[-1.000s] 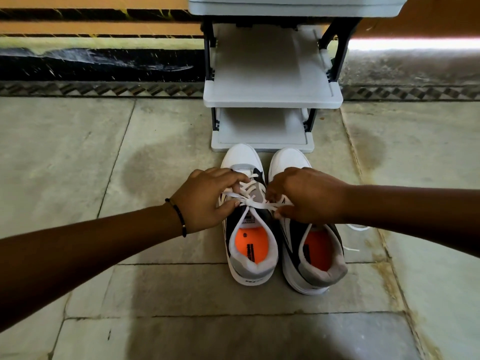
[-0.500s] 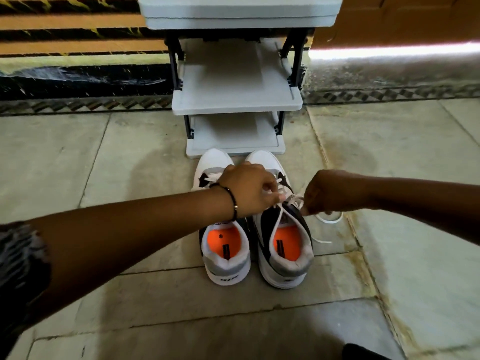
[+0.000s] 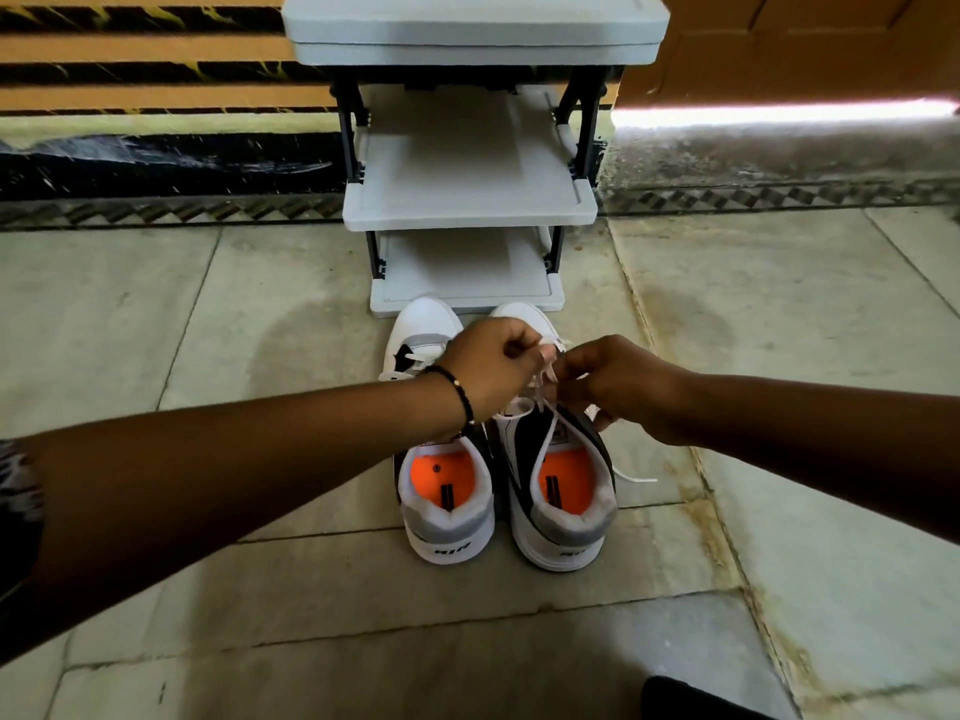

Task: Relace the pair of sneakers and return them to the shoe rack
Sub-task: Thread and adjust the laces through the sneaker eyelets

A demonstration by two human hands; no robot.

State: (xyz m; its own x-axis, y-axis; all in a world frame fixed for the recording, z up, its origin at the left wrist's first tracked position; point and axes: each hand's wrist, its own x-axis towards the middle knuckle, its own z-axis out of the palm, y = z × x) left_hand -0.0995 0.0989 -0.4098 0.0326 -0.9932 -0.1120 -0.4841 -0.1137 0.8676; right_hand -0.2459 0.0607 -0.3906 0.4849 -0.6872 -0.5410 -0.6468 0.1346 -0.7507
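Observation:
Two white, grey and black sneakers with orange insoles stand side by side on the stone floor, toes toward the rack. The left sneaker (image 3: 447,517) is partly hidden by my left forearm. Over the right sneaker (image 3: 563,517) my left hand (image 3: 493,371) and my right hand (image 3: 618,387) meet, each pinching the white shoelace (image 3: 545,407) above the tongue. One loose lace end (image 3: 636,478) trails on the floor to the right of that shoe.
A grey plastic shoe rack (image 3: 467,205) with black posts and bare shelves stands just beyond the toes, against the wall. Stone floor tiles spread on all sides. A dark object (image 3: 701,698) pokes in at the bottom edge.
Both hands left the left sneaker's lace and went to the right sneaker's. Since half a second ago my right hand has closed in toward my left.

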